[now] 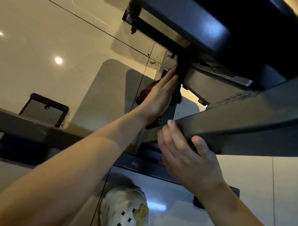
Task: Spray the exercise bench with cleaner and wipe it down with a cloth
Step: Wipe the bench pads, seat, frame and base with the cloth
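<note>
Bench frame bar (233, 127): right hand (186, 155) grips lower edge; left hand (158, 97) flat, fingers straight, presses dark cloth (177, 95) on bracket.

Bench pad (215, 19) upper right, above the frame. Sloped frame beam (251, 125) runs from right down toward centre, under the pad. Left hand (159, 95) at centre, fingers straight, pressing a cloth (177, 90) against the bracket just below the pad. Right hand (186, 152) lower, right of centre, curled round the beam's lower end. Cross bar (26, 125) extends left along the floor (34, 30). Shoe (126, 213) bottom centre, below both hands, between the 2 forearms.
</note>
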A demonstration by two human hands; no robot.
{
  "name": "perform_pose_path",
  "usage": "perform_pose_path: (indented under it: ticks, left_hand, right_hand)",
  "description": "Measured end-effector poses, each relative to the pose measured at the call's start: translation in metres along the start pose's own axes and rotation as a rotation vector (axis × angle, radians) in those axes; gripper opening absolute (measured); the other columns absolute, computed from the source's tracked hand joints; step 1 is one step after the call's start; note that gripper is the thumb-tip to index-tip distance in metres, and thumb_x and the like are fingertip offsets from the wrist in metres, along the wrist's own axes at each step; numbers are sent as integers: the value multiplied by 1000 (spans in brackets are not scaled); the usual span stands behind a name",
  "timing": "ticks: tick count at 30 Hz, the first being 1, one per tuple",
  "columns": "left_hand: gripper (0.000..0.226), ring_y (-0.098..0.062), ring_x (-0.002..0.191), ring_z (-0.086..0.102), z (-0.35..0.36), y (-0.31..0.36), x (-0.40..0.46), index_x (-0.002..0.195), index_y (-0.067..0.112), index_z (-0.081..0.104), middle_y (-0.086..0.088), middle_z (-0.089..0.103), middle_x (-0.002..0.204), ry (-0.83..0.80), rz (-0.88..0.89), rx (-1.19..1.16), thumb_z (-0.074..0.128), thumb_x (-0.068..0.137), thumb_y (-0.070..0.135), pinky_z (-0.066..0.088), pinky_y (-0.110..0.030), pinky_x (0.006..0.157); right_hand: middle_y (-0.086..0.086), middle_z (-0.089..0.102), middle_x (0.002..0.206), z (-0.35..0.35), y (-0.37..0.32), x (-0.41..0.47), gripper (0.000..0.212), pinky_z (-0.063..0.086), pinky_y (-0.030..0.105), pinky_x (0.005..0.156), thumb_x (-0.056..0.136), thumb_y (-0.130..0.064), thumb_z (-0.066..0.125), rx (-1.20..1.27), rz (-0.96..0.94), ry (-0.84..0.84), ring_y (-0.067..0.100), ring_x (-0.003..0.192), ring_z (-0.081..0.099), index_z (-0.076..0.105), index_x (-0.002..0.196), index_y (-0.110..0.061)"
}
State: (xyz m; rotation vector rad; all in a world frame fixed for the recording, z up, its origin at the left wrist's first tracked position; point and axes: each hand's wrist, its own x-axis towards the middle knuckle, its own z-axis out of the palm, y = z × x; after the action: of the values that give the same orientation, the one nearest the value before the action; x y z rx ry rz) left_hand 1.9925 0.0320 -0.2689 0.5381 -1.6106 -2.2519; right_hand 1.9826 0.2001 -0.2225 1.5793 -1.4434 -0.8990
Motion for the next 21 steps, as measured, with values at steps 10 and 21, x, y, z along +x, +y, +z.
perform_pose_path:
  ticks: [10, 21]
  left_hand:
    - [38, 19, 123, 26, -7, 32, -35, 140, 38, 18, 31, 33, 133, -216, 1, 33, 27, 106, 23, 20, 4, 101]
    - [71, -18, 149, 8, -1, 14, 34, 154, 10, 10, -6, 9, 162, -113, -45, 110, 29, 91, 34, 6, -34, 122]
  right_hand:
    - [-1, 62, 131, 2, 0, 0, 45, -4, 44, 119, 84, -39, 55, 61, -9, 58, 11, 132, 37, 58, 122, -15]
    - [5, 48, 135, 4, -2, -2, 57, -6, 48, 118, 79, -47, 55, 33, -29, 45, 14, 132, 36, 53, 124, -13]
